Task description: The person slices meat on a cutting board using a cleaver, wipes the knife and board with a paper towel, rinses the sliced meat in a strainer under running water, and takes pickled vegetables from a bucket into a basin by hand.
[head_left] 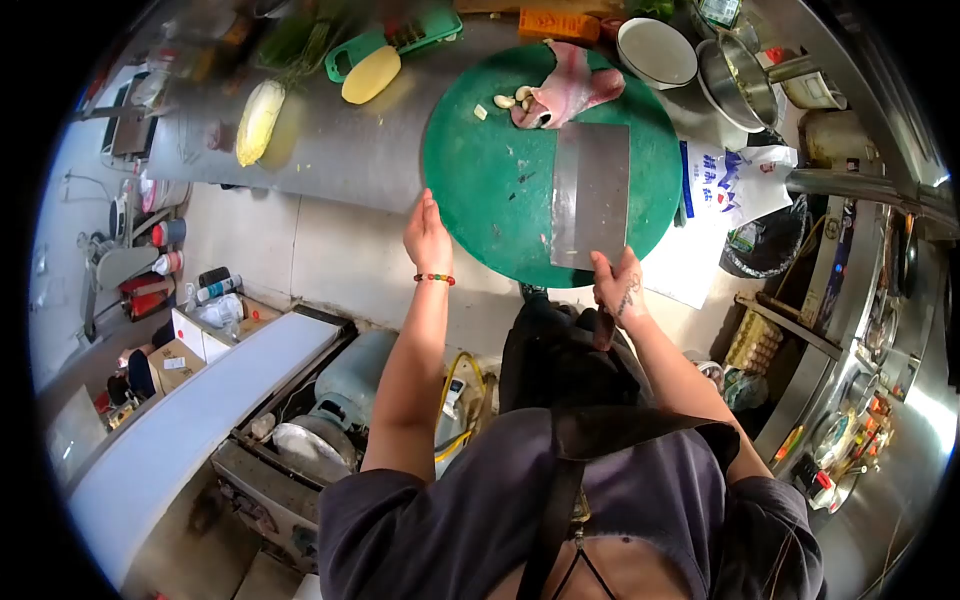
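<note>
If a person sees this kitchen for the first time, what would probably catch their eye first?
Probably the big round green cutting board at the top centre, with the broad cleaver over it, its handle in the right hand. Next, perhaps the pink raw piece, probably fish, near the board's far edge. The pale yellow cabbage also stands out, on the metal counter to the left.

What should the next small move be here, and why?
Probably move the left hand from the edge of the green board to steady the pink meat: the right hand grips the cleaver, and the meat lies unheld at the blade's far end.
</note>
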### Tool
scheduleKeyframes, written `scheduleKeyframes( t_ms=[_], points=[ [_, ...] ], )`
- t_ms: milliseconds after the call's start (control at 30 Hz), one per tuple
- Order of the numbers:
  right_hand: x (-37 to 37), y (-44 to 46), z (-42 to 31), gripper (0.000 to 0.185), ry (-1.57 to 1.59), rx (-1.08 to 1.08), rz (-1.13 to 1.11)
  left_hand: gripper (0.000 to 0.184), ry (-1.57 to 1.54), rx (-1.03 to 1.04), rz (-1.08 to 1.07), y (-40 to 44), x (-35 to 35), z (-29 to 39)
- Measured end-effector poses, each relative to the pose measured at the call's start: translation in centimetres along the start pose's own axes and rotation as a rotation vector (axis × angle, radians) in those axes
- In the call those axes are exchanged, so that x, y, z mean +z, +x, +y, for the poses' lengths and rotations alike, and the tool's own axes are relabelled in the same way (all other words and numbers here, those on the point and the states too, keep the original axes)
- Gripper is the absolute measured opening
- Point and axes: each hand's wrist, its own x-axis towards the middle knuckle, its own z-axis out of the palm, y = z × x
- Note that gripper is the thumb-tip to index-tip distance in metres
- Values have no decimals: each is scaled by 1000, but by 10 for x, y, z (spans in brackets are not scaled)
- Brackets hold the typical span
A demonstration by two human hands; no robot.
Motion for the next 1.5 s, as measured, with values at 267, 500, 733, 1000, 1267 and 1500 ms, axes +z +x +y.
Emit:
scheduleKeyframes(
  t_ms=[267, 500, 733, 1000, 1267, 1500],
  points=[
    [39, -15, -28, 28, -243, 59, -134, 43, -203, 120, -3, -16, 13, -11],
    [53, -15, -22, 31, -303, -139, -142, 63, -66, 246, 14, -30, 37, -10],
    [76, -10, -2, 34, -396, -450, -237, 74, -69, 124, -13, -36, 33, 11],
    [-19, -38, -14, 22, 577, 291, -891, 66, 316, 558, -41, -190, 35, 132],
    [-330, -78, 32, 20, 791, -6, -313, 74, -233, 896, -649, -315, 207, 172],
    [-493, 45, 139, 16, 12, 428, 333, 55, 158, 819, -998, -353, 381, 76]
  ],
)
